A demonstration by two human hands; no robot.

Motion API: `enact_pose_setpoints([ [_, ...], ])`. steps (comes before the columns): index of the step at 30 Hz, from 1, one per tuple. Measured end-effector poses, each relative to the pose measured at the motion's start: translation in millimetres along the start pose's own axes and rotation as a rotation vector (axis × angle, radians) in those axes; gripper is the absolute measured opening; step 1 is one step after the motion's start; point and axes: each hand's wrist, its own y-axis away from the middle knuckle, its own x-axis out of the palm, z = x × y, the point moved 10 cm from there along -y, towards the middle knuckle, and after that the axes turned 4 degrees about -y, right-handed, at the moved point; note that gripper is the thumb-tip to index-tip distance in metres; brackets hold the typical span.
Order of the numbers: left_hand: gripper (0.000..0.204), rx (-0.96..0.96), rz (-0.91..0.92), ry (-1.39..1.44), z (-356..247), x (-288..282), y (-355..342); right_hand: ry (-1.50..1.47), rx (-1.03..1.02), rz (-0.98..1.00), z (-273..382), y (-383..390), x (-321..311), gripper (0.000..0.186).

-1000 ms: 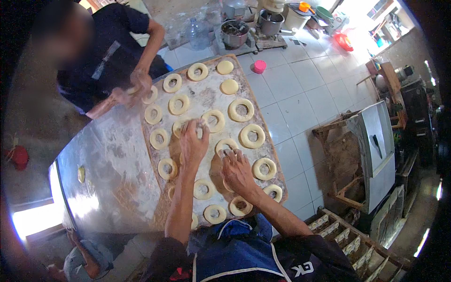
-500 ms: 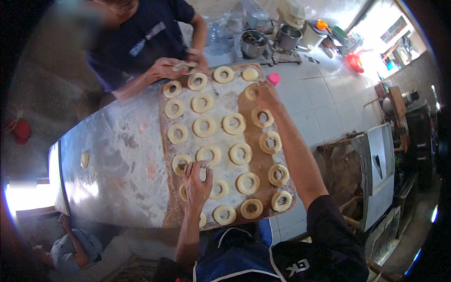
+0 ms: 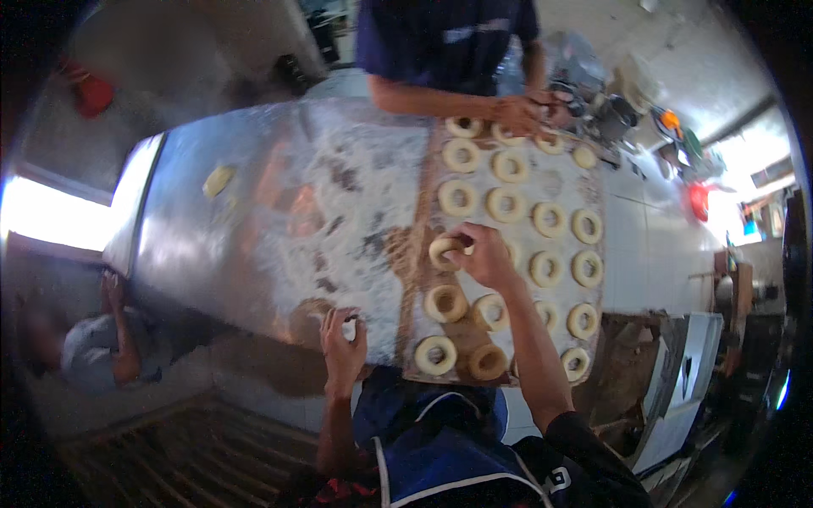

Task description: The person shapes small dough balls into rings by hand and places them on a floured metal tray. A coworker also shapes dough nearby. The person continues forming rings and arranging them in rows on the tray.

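Observation:
My right hand [image 3: 484,258] reaches over the board and pinches a raw doughnut [image 3: 443,254] in its left column, fingertips at the ring's hole. My left hand [image 3: 343,349] is off the board's near left corner, above the table's front edge. Its thumb and fingers curl round a small pale thing with a dark rim, too small to name. Rows of ring-shaped dough lie on the floured board [image 3: 527,332]. One dough round [image 3: 584,157] at the far right shows no hole.
Flour covers the metal table [image 3: 254,254] to the left, where a dough scrap [image 3: 218,181] lies. Across the board, a co-worker's hands [image 3: 521,114] are over its far edge. Mixers and bowls [image 3: 614,117] stand at the far right. Another person [image 3: 110,347] is at the lower left.
The view has swung left. My right hand has left the far right doughnut for one in the left column. My left hand has moved off the board toward the table's front edge.

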Motion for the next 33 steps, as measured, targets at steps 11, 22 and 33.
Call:
enact_pose_setpoints([
  [11, 0.02, 0.051, -0.085, 0.126, 64, -71, -29, 0.646, 0.224, 0.202, -14, -91, 231, 0.03],
  [22, 0.033, -0.179, 0.205, 0.869, 106, 21, -81, -0.336, 0.247, 0.056, 50, -27, 211, 0.031],
  [33, 0.036, -0.007, 0.336, 1.264, 76, 28, -83, -0.243, 0.258, 0.07, 88, -15, 199, 0.053],
])
